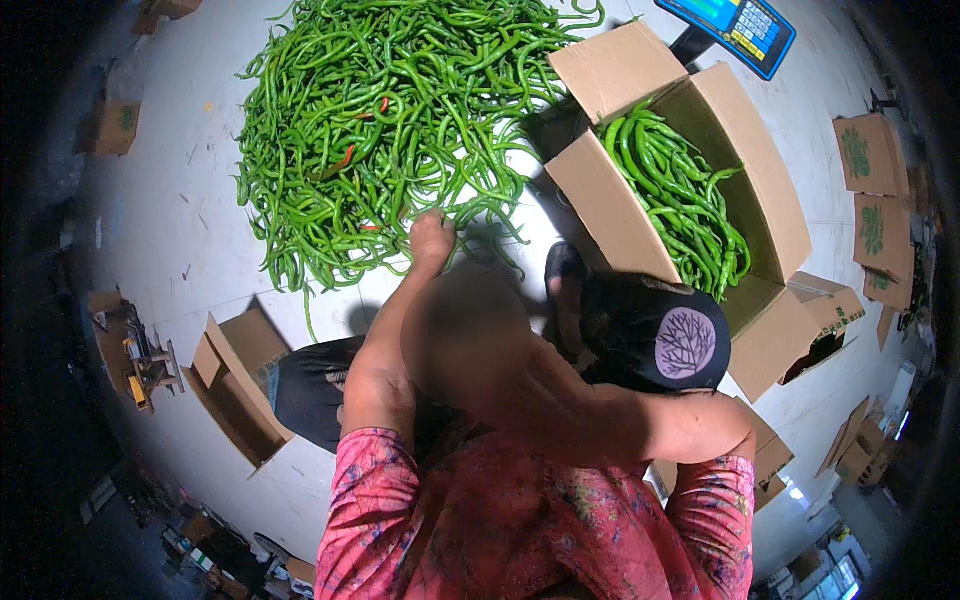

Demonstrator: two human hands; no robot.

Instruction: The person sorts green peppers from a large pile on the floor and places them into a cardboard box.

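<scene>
A large heap of long green chili peppers (360,150) lies on the pale tiled floor, with a few red ones among them. At the heap's near edge, my left hand (433,234) touches the peppers with its fingers curled; whether it grips one cannot be told. My right forearm bends inward across my body, and its hand is hidden behind a blurred round area. Right of the heap stands an open cardboard box (611,206) with its flaps spread, partly filled with green chili peppers (679,195).
A digital scale's display and keypad (731,30) stand behind the box. An open carton (240,390) lies near my left knee, another carton (825,300) beyond the filled box. Flattened or folded cartons (870,154) line the right side. A small wooden stool-like item (150,360) is at far left.
</scene>
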